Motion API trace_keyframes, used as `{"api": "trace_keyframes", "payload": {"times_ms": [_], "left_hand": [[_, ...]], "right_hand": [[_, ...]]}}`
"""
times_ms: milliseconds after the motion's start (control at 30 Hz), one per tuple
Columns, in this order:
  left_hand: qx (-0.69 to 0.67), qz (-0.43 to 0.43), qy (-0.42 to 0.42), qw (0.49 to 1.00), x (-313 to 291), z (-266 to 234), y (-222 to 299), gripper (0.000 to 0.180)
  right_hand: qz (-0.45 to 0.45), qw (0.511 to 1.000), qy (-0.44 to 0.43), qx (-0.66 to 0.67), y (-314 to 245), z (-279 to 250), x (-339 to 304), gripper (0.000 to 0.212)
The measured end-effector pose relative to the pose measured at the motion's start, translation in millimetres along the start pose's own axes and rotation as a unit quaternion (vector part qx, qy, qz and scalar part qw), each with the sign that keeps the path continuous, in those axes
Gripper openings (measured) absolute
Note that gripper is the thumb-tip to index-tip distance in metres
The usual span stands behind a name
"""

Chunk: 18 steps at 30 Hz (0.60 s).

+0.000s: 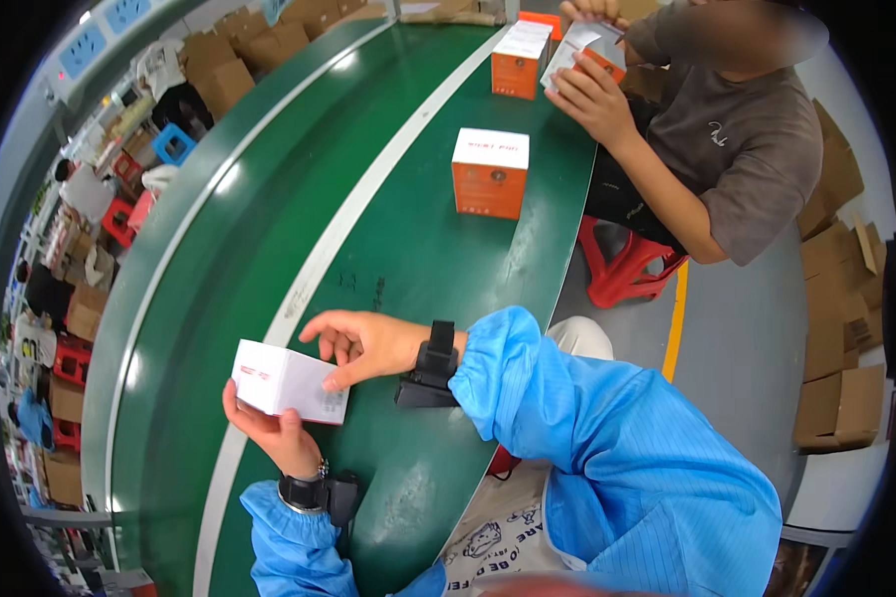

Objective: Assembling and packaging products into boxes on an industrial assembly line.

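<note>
Green work table, white stripe curving along it. Orange-and-white carton stands alone on the table, beyond the right hand and well apart from it. More orange-and-white boxes at the far end, next to a co-worker's hands on another carton. Red plastic stool under the co-worker; brown cardboard boxes along the right side.

White carton is tilted in the left hand, over the stripe. Left hand clamps its near side, thumb on the near face, fingers around the left end. Right hand sits over the carton's right end, fingers curled, thumb apart from them; thumb overlaps the carton, can't tell if touching.
</note>
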<state>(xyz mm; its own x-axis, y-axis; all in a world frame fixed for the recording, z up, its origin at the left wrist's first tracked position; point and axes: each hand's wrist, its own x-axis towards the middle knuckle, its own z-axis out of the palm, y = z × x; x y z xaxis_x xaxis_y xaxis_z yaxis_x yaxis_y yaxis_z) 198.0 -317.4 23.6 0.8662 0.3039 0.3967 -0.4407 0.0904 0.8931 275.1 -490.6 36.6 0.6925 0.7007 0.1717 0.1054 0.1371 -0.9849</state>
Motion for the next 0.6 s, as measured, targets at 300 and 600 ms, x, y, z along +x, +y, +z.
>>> {"api": "trace_keyframes", "payload": {"times_ms": [300,600], "left_hand": [[0.119,0.034,-0.04,0.992,-1,7,4,0.1],[0.14,0.018,-0.048,0.989,-2,2,2,0.097]], "right_hand": [[0.006,0.993,0.051,-0.102,16,-1,1,0.04],[-0.046,0.982,0.165,-0.079,1,-15,-11,0.031]]}}
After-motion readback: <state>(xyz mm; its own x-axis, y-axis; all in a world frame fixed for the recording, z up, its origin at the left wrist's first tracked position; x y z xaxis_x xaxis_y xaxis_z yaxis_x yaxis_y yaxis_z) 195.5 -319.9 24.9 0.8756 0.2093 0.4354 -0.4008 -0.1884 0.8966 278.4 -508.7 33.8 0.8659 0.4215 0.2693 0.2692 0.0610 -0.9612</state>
